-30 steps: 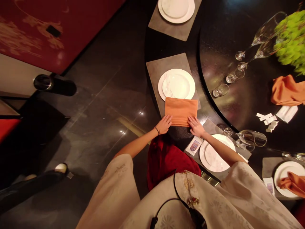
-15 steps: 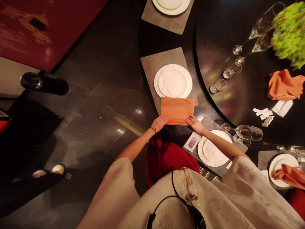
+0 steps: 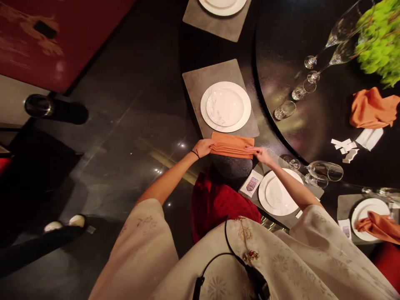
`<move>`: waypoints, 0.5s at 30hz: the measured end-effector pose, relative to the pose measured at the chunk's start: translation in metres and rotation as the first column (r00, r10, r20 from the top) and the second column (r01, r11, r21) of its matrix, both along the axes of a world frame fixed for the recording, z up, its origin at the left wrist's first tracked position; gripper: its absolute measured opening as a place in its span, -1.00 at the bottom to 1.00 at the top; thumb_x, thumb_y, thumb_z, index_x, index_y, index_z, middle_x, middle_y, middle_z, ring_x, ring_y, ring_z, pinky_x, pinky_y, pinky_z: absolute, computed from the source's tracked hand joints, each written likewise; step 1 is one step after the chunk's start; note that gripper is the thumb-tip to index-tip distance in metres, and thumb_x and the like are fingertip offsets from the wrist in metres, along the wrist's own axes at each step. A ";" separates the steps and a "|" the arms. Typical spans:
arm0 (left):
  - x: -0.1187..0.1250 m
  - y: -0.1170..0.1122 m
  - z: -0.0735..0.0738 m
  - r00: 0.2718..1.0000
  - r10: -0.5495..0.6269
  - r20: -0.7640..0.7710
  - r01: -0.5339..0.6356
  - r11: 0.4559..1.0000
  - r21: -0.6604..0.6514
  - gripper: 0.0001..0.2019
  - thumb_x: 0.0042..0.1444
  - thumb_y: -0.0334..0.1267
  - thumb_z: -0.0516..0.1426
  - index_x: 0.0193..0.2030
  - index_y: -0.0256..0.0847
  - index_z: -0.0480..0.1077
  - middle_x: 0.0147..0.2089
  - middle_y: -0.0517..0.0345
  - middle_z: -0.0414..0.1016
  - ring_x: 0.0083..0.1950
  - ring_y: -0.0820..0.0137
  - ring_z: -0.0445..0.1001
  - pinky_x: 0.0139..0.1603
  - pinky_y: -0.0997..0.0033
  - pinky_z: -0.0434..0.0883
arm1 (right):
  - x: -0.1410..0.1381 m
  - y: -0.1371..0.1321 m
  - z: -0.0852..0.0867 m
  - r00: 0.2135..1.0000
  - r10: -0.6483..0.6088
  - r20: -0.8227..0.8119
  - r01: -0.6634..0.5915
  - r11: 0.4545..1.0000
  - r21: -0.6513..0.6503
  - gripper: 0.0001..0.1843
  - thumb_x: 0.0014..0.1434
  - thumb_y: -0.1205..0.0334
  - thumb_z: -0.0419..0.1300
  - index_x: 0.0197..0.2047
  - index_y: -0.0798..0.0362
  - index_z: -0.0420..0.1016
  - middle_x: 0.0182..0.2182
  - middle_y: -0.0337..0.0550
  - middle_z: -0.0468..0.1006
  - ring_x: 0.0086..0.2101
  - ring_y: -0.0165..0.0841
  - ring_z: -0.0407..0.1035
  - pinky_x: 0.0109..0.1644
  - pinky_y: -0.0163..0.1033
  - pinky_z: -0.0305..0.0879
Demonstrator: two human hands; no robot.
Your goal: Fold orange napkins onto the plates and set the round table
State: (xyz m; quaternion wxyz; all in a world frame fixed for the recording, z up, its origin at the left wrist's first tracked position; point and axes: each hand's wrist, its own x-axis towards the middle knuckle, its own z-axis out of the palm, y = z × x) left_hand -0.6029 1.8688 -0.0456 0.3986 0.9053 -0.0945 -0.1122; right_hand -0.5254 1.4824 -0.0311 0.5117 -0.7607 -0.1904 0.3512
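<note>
An orange cloth napkin (image 3: 233, 146), partly folded over into a narrow band, is held at the edge of the dark round table. My left hand (image 3: 203, 147) pinches its left end. At its right end, my right hand (image 3: 261, 154) grips the folded edge between thumb and fingers. Just beyond the napkin, a white plate (image 3: 245, 118) with a smaller plate (image 3: 225, 106) on it stands on a grey placemat (image 3: 200, 87). Below my right forearm sits another stacked white plate (image 3: 265, 204), beside a small white printed packet (image 3: 251, 183).
On the raised dark turntable (image 3: 275, 71) are several glasses, a crumpled orange napkin (image 3: 371, 108), white paper pieces (image 3: 343, 146) and green foliage (image 3: 379, 46). A red chair (image 3: 215, 204) is tucked close to my body. Someone's shoes (image 3: 76, 221) show at lower left.
The napkin was a wider flat rectangle under both hands. Its near part is now lifted and folded away from me, making it narrower. My hands went from lying flat to pinching its ends.
</note>
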 end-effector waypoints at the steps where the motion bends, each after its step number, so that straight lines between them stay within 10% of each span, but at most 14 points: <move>1: -0.004 0.000 -0.001 0.993 -0.101 0.067 0.099 0.994 0.035 -0.71 0.17 -0.46 0.09 -0.12 -0.23 0.63 0.01 -0.03 0.69 0.15 0.26 0.60 0.33 0.18 0.45 | -0.006 -0.002 0.000 0.994 0.041 0.101 -0.041 0.999 -0.001 -0.61 0.13 0.33 0.10 -0.13 0.02 0.74 -0.09 -0.04 0.72 0.17 -0.15 0.50 0.42 0.16 0.25; 10: -0.048 0.005 0.005 0.900 -0.424 0.104 0.367 0.864 0.345 -0.51 0.25 -0.52 -0.02 0.24 -0.35 0.50 0.39 -0.25 0.43 0.52 0.14 0.28 0.55 -0.16 0.18 | -0.037 -0.007 0.004 0.741 0.489 0.461 -0.340 0.865 -0.369 -0.23 0.05 0.55 0.02 0.33 0.10 0.49 0.34 0.09 0.44 0.48 -0.08 0.04 0.52 0.42 -0.08; 15: -0.049 -0.041 0.038 0.872 -0.483 -0.081 0.454 0.734 0.505 -0.50 0.18 -0.47 0.06 0.25 -0.50 0.50 0.40 -0.48 0.34 0.50 -0.11 0.24 0.51 -0.22 0.18 | -0.052 0.025 0.043 0.578 0.724 0.375 -0.386 0.648 -0.657 -0.50 0.28 0.35 0.09 0.22 0.39 0.50 0.22 0.40 0.43 0.24 0.04 0.29 0.37 0.23 0.26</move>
